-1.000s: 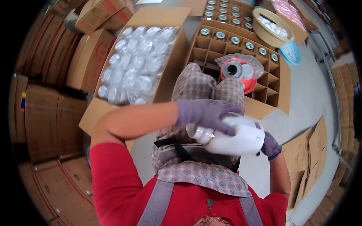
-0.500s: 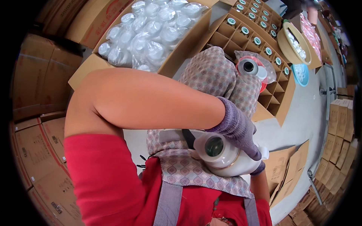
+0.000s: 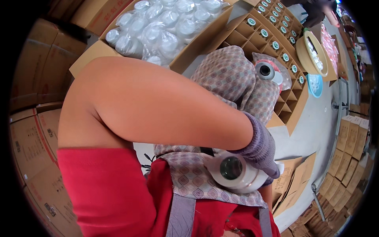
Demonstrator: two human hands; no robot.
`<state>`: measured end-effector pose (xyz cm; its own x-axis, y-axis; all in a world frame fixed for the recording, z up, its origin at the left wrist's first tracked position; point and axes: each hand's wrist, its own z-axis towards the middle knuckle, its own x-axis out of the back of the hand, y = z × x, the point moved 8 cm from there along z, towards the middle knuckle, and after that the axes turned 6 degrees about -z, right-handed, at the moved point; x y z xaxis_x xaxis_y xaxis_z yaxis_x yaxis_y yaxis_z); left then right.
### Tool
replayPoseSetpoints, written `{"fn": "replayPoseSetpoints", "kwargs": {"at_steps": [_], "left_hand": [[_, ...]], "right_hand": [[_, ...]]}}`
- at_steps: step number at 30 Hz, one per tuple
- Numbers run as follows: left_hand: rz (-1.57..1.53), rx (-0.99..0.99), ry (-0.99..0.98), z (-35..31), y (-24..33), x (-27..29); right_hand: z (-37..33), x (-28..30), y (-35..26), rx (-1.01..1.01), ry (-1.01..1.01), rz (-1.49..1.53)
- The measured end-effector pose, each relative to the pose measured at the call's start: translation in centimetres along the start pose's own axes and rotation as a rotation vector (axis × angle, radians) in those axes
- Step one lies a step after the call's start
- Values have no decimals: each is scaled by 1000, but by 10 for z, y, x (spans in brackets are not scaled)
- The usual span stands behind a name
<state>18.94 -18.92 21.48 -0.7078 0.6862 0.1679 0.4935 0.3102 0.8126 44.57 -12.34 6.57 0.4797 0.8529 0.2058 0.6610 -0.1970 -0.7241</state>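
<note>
A white thermos jug lies tilted against my apron, its open mouth facing up and showing a dark green glassy inside. My left hand, in a purple knitted glove, reaches across from the left and is closed over the jug's upper side toward its far right end. Of my right hand just a strip of purple glove shows behind the jug's right end; its fingers are hidden. Past my knees sits a grey, round-mouthed piece beside a clear plastic bag with something red.
A carton of bagged clear-white round parts stands far left. Divided cartons hold several green-and-white-topped items. A cream basin and a blue basin are at right. Flattened cardboard lies beside me; stacked boxes line the left.
My left hand has shifted slightly right and down with the jug, and its forearm stretches further right. The surroundings sit slightly differently in view as my head has moved.
</note>
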Motion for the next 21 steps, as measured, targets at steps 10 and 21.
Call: {"fn": "replayPoseSetpoints", "kwargs": {"at_steps": [10,21], "left_hand": [[-3,-39,-6,1,11,-2],[-16,-27,-11,2,13,1]], "right_hand": [[-5,1,-6,17,19,-56],[31,-11,-30,67,-21,-130]]}}
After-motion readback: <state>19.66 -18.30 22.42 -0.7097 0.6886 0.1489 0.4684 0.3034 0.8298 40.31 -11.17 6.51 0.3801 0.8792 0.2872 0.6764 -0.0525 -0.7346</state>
